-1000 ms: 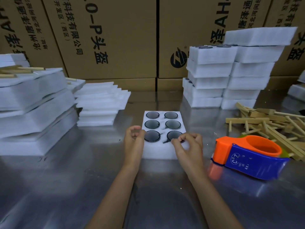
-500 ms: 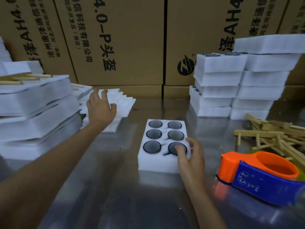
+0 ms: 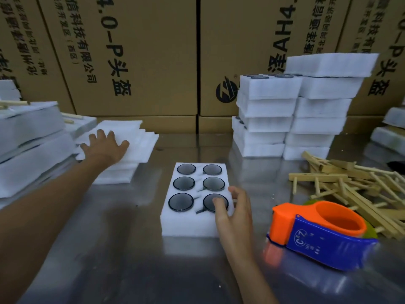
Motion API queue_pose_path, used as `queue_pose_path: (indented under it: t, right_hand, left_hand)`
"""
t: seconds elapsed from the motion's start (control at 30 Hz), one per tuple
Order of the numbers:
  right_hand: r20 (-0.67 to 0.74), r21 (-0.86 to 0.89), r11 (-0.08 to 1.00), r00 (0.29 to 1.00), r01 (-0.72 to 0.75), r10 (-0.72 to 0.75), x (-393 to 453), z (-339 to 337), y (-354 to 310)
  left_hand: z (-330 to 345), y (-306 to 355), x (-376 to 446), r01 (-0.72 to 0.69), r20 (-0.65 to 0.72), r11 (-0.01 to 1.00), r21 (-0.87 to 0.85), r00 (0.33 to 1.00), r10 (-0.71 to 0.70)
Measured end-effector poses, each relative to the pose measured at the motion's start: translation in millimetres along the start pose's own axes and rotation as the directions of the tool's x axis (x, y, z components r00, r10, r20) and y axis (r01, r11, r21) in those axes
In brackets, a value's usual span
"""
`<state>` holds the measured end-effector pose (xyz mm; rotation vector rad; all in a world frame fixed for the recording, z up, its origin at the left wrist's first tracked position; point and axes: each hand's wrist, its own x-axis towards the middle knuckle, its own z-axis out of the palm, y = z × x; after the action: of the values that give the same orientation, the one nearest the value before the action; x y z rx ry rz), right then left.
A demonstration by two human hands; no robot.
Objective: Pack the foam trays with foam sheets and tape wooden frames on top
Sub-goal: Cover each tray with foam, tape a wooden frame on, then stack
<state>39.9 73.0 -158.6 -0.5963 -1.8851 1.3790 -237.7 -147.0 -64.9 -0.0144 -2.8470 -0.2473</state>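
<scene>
The left hand (image 3: 105, 148) has reached the foam sheet stack (image 3: 129, 145) toward the bench's far left, fingers spread flat on it; the right hand (image 3: 232, 209), loosely spread, steadies the mid-bench foam tray (image 3: 192, 224), awaiting its sheet.

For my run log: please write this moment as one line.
step: fetch foam sheet | left hand: flat on foam sheets | right hand: steadies foam tray | tape dispenser, wooden frames: untouched

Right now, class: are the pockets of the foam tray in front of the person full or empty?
Full. All six round pockets of the foam tray hold dark discs, and no foam sheet covers them yet.
</scene>
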Motion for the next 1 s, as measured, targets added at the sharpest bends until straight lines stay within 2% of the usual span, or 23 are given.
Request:
queue_pose_path:
  t: [0.1, 0.17, 0.3, 0.4, 0.5, 0.6, 0.73, 0.8, 0.93, 1.0]
  right_hand:
    - [0.002, -0.004, 1.0, 1.0, -0.006, 0.006, 1, 0, 1]
    - [0.002, -0.005, 1.0, 1.0, -0.006, 0.006, 1, 0, 1]
    - [0.0, -0.001, 1.0, 1.0, -0.005, 0.005, 1, 1, 1]
    - [0.005, -0.005, 1.0, 1.0, -0.006, 0.006, 1, 1, 1]
    - [0.013, -0.005, 1.0, 1.0, -0.003, 0.003, 1, 0, 0]
    - [0.016, 0.001, 1.0, 1.0, 0.001, -0.001, 0, 0, -1]
    - [0.026, 0.006, 1.0, 1.0, -0.006, 0.006, 0, -1, -3]
    - [0.021, 0.006, 1.0, 1.0, -0.009, 0.009, 1, -1, -2]
    - [0.038, 0.066, 0.998, 0.999, -0.009, 0.007, 2, -2, 0]
    - [0.031, 0.132, 0.991, 1.0, -0.005, 0.001, 3, -3, 2]
  left_hand:
    - [-10, -4, 3, -0.016, 0.023, 0.995, 0.095, 1.0, 0.014]
    - [-17, -3, 2, -0.062, -0.032, 0.987, 0.147, 0.997, 0.068]
    - [-22, 1, -2, -0.126, -0.11, 0.991, 0.038, 0.986, 0.129]
    - [-25, 0, -14, -0.206, -0.172, 0.971, 0.118, 0.959, 0.224]
    - [-27, 6, -34, -0.366, -0.305, 0.878, 0.309, 0.836, 0.456]
    - [-37, 26, -58, -0.476, -0.332, 0.78, 0.407, 0.718, 0.612]
    - [-51, 66, -103, -0.653, -0.335, 0.573, 0.496, 0.464, 0.82]
    - [-52, 87, -132, -0.751, -0.372, 0.501, 0.431, 0.358, 0.856]
    - [-47, 117, -193, -0.876, -0.419, 0.398, 0.274, 0.264, 0.869]
    - [-44, 125, -215, -0.908, -0.421, 0.374, 0.188, 0.269, 0.866]
